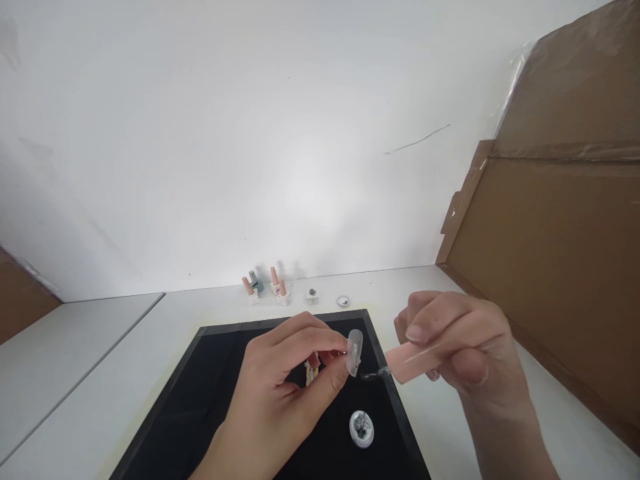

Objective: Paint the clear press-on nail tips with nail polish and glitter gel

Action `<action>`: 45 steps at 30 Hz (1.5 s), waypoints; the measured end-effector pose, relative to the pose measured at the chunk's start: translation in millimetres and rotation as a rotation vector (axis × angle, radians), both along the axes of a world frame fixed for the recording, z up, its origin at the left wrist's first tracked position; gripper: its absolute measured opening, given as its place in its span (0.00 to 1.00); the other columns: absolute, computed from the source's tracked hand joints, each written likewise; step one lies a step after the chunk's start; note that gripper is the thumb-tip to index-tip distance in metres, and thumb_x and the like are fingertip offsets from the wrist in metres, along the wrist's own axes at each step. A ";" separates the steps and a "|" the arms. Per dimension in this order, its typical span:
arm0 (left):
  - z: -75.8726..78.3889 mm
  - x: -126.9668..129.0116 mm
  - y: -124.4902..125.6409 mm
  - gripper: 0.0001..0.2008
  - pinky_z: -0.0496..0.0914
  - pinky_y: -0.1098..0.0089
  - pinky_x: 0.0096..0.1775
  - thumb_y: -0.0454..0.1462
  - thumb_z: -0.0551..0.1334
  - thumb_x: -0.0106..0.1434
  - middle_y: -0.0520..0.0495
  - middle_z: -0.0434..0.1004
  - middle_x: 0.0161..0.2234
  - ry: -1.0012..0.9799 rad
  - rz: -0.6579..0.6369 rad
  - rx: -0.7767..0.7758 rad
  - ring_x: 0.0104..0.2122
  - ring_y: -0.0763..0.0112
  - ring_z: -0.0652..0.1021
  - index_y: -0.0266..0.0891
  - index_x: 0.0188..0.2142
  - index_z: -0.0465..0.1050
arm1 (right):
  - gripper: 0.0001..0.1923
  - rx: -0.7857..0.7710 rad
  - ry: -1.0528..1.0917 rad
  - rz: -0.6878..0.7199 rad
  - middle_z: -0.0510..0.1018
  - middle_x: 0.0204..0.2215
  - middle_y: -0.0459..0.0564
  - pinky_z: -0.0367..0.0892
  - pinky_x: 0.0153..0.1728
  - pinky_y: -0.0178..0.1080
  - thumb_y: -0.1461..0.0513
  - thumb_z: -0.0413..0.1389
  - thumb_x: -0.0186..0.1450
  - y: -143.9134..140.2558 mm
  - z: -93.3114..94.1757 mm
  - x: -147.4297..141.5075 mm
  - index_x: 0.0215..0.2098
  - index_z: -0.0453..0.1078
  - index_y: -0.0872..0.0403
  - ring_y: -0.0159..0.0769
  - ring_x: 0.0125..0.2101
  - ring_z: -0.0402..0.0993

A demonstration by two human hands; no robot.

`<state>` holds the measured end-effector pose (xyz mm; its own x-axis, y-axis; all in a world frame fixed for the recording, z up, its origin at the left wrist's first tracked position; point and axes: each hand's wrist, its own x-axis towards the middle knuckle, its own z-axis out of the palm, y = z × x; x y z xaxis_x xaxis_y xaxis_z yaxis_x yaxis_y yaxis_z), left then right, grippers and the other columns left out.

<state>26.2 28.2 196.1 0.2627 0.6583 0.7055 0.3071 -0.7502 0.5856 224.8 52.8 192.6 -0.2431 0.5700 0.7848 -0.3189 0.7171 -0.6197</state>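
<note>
Between the thumb and fingers of my left hand [285,383] is a translucent false nail [355,352], held upright over the black mat. My right hand [460,347] is closed around the pink cap of a nail polish brush [413,360]. The brush's thin dark tip points left and sits just below and right of the nail; whether it touches cannot be made out. Under my left fingers a small yellowish object [312,372] shows in part. A small round white dish [361,429] with dark and silvery contents lies on the mat below the nail.
The black mat [210,387] covers the table's middle. Along the wall stand several nail polish bottles [280,291] with pink caps, a small clear jar [312,297] and a round white lid or dish [343,301]. A large cardboard box [560,247] rises at the right.
</note>
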 end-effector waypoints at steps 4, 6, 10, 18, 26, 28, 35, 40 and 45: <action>-0.6 -1.4 0.2 0.09 0.70 0.77 0.25 0.26 0.64 0.59 0.53 0.76 0.25 0.005 -0.001 -0.002 0.23 0.76 0.74 0.42 0.32 0.76 | 0.10 0.018 0.039 -0.032 0.82 0.28 0.48 0.58 0.16 0.35 0.51 0.59 0.65 0.6 -3.4 0.0 0.36 0.81 0.45 0.31 0.19 0.66; -0.8 -1.2 0.1 0.10 0.70 0.77 0.25 0.25 0.64 0.59 0.53 0.76 0.25 0.007 -0.005 -0.008 0.23 0.76 0.74 0.42 0.33 0.76 | 0.11 0.027 0.032 -0.034 0.82 0.29 0.48 0.59 0.16 0.35 0.51 0.59 0.65 1.0 -4.0 0.4 0.36 0.81 0.45 0.31 0.20 0.67; 0.6 1.7 -0.8 0.09 0.70 0.77 0.24 0.26 0.65 0.59 0.52 0.76 0.25 0.006 -0.012 0.002 0.23 0.76 0.74 0.42 0.33 0.76 | 0.11 0.015 -0.003 -0.001 0.80 0.24 0.47 0.60 0.17 0.35 0.51 0.60 0.64 1.1 -2.0 0.5 0.37 0.81 0.47 0.31 0.20 0.66; 0.5 3.6 -0.1 0.09 0.69 0.78 0.23 0.25 0.64 0.59 0.51 0.76 0.24 0.019 -0.010 0.025 0.22 0.76 0.75 0.40 0.31 0.76 | 0.07 0.066 -0.024 -0.087 0.78 0.21 0.44 0.63 0.19 0.35 0.55 0.62 0.64 -1.7 2.0 -0.4 0.38 0.80 0.45 0.30 0.19 0.66; -0.2 1.4 0.3 0.09 0.69 0.79 0.23 0.24 0.64 0.58 0.51 0.76 0.24 0.032 0.010 0.054 0.22 0.76 0.75 0.39 0.32 0.76 | 0.06 0.142 -0.021 -0.182 0.80 0.26 0.45 0.63 0.21 0.36 0.59 0.63 0.63 -0.2 1.1 1.8 0.40 0.80 0.44 0.31 0.21 0.68; -1.3 1.1 -0.3 0.09 0.69 0.79 0.23 0.23 0.64 0.58 0.51 0.76 0.24 0.035 0.006 0.055 0.22 0.77 0.75 0.38 0.31 0.76 | 0.06 0.140 -0.017 -0.200 0.81 0.27 0.45 0.64 0.21 0.36 0.60 0.63 0.63 0.3 0.1 3.0 0.39 0.80 0.44 0.31 0.22 0.68; 0.2 0.2 1.8 0.09 0.70 0.80 0.24 0.23 0.64 0.57 0.51 0.76 0.24 0.026 -0.012 0.048 0.23 0.77 0.75 0.37 0.31 0.76 | 0.07 0.089 0.009 -0.121 0.80 0.23 0.46 0.60 0.17 0.36 0.55 0.61 0.64 -0.1 0.5 0.0 0.38 0.80 0.45 0.31 0.19 0.65; 3.2 2.0 2.1 0.10 0.70 0.80 0.24 0.23 0.63 0.58 0.51 0.77 0.25 0.014 -0.010 0.059 0.23 0.77 0.75 0.38 0.31 0.75 | 0.07 0.097 -0.011 -0.088 0.79 0.21 0.45 0.59 0.17 0.36 0.55 0.62 0.64 -1.3 3.3 -3.4 0.38 0.80 0.46 0.30 0.17 0.62; 2.4 0.9 -0.9 0.10 0.69 0.80 0.23 0.23 0.63 0.58 0.51 0.76 0.25 0.017 -0.012 0.051 0.23 0.77 0.75 0.38 0.32 0.76 | 0.07 0.109 -0.034 -0.089 0.79 0.24 0.44 0.63 0.20 0.35 0.60 0.63 0.64 -0.6 3.8 -0.7 0.40 0.80 0.42 0.30 0.21 0.69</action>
<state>27.0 27.2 198.4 0.2828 0.6187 0.7330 0.3078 -0.7823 0.5415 224.2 52.2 196.4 -0.2226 0.5024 0.8355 -0.2313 0.8053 -0.5459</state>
